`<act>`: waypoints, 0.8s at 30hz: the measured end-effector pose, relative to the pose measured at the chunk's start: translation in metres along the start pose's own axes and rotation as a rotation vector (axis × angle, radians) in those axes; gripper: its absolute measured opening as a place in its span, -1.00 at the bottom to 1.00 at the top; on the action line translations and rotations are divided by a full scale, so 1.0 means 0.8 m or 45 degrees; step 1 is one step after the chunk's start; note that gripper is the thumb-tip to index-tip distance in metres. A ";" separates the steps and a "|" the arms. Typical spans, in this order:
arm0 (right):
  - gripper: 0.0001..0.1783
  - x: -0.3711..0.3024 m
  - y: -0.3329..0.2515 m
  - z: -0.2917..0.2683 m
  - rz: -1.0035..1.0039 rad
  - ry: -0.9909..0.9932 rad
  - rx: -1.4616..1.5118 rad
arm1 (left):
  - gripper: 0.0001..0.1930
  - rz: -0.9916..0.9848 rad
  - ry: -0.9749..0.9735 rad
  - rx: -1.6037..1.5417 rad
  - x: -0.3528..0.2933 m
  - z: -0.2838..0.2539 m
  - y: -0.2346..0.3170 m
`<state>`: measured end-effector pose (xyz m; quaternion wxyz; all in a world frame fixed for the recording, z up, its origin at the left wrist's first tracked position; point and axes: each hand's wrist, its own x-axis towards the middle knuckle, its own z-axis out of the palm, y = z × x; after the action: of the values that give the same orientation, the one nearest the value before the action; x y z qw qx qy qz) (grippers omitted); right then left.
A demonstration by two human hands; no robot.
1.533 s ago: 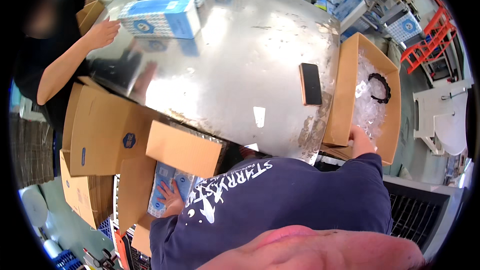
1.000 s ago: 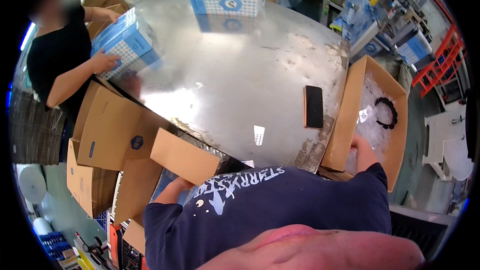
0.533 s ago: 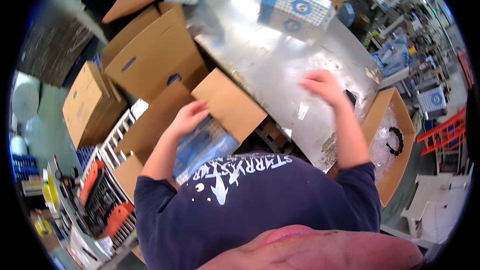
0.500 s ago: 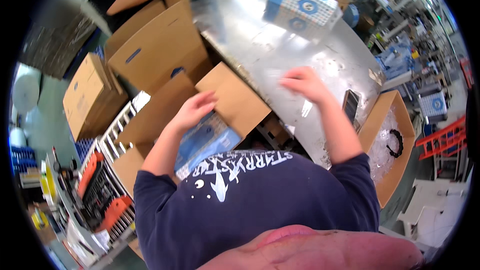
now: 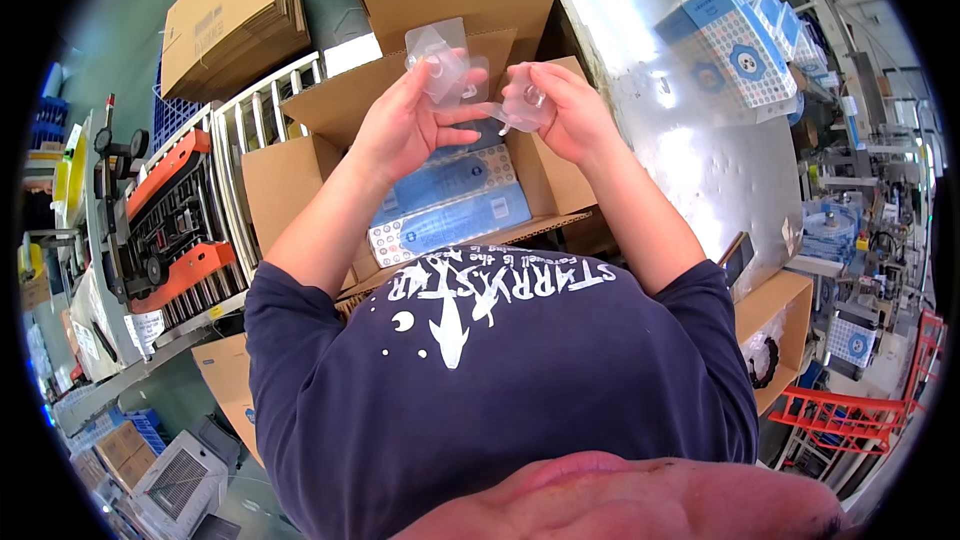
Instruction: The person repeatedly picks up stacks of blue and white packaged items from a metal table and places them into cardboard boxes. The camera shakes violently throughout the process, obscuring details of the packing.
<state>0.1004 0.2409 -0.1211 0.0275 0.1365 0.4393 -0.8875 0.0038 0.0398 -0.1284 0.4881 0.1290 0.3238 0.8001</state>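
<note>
My left hand [image 5: 400, 130] is raised over an open cardboard box, thumb and fingers pinching thin clear plastic pieces [image 5: 440, 65] with rounded corners and a small hook-like shape. Close beside it, my right hand [image 5: 578, 110] pinches another clear plastic piece [image 5: 525, 103]; whether the pieces are joined I cannot tell. Below both hands, the cardboard box [image 5: 275, 185] has its flaps standing up. Blue and white patterned cartons [image 5: 455, 215] lie inside it, partly covered by my left hand and shirt.
Right of the box is a shiny metal table [image 5: 690, 170] with blue and white cartons [image 5: 745, 55] at its far side. A box of clear plastic bits [image 5: 795, 305] stands at the near right. To the left are a roller conveyor [image 5: 235, 170] and stacked flat cardboard [image 5: 230, 25].
My right hand has come from over the metal table to beside my left hand above the box. Clear plastic pieces now show in both. The view has turned, and the other person is out of sight.
</note>
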 end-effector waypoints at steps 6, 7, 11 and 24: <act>-0.72 -0.038 -0.018 -0.027 -0.092 -0.052 0.100 | -0.51 -0.154 -0.040 0.373 0.002 -0.012 0.009; -0.72 -0.051 -0.024 -0.037 -0.121 -0.029 0.081 | -0.50 -0.259 -0.065 0.594 0.006 -0.023 0.014; -0.71 -0.120 -0.067 -0.116 -0.283 0.187 -0.214 | -0.39 -0.809 -0.467 3.037 0.028 -0.049 0.024; -0.69 -0.701 -0.051 -0.487 -0.625 2.850 -1.162 | -0.62 -0.214 -0.963 2.202 0.308 0.112 -0.141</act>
<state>0.7176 0.5323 -0.1650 -0.4862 0.7130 0.5044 -0.0287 0.0086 0.3238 -0.1604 0.3518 0.6731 0.6331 0.1500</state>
